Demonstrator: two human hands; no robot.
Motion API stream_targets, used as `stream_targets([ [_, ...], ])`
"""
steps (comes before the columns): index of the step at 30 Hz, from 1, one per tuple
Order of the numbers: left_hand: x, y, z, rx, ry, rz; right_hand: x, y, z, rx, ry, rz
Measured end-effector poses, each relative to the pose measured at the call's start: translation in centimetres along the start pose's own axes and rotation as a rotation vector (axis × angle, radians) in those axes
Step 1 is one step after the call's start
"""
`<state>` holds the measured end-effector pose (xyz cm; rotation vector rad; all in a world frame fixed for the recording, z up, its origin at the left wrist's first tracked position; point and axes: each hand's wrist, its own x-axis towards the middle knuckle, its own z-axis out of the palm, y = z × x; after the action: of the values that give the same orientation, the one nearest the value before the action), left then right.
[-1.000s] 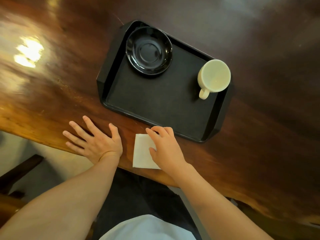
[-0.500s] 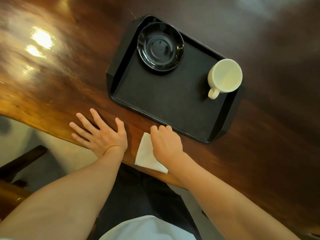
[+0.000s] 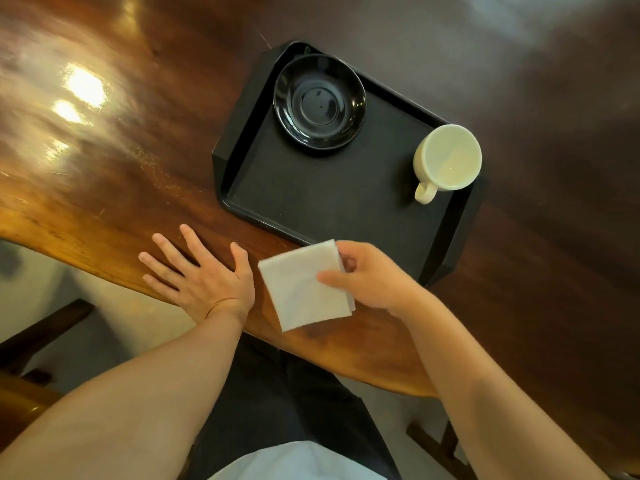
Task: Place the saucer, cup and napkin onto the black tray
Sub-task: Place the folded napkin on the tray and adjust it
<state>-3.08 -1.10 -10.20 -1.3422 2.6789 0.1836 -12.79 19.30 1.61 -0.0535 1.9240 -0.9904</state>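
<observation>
Left hand (image 3: 204, 277) lies spread flat on the wooden table (image 3: 114, 188); right hand (image 3: 372, 277) pinches the white napkin (image 3: 304, 284) just short of the black tray (image 3: 311, 199). Best laid flat on bare tray floor, clear of saucer (image 3: 319, 100) and cup (image 3: 446, 157) beyond.

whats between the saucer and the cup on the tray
Nothing: in the head view only the bare floor of the black tray runs between the saucer and the cup. The napkin is held in the right hand, near the tray's front edge.
</observation>
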Motion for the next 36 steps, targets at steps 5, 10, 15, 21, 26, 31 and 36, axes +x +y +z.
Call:
stream_targets([
  [5,-0.1,0.0,0.2,-0.016,0.028,0.000,1.7,0.6,-3.1,0.513,0.187,0.074],
  [10,-0.2,0.0,0.2,-0.014,0.034,0.003,4.3,2.2,-4.0,0.856,0.479,0.215],
  [15,-0.1,0.0,0.1,-0.018,0.031,0.005,5.8,3.5,-3.3,0.609,0.608,0.240],
  [21,0.0,-0.1,0.3,-0.020,0.037,0.016,5.0,3.8,-3.4,0.213,0.614,0.186],
  [26,0.0,-0.2,0.4,-0.038,0.047,0.019,2.9,4.1,-4.6,0.220,0.805,0.196],
  [31,-0.1,-0.3,0.5,-0.054,0.063,0.023,1.7,4.3,-6.4,0.531,0.929,0.236],
  [36,-0.1,-0.4,0.8,-0.068,0.076,0.030,2.7,3.3,-7.2,0.926,0.750,0.222],
])
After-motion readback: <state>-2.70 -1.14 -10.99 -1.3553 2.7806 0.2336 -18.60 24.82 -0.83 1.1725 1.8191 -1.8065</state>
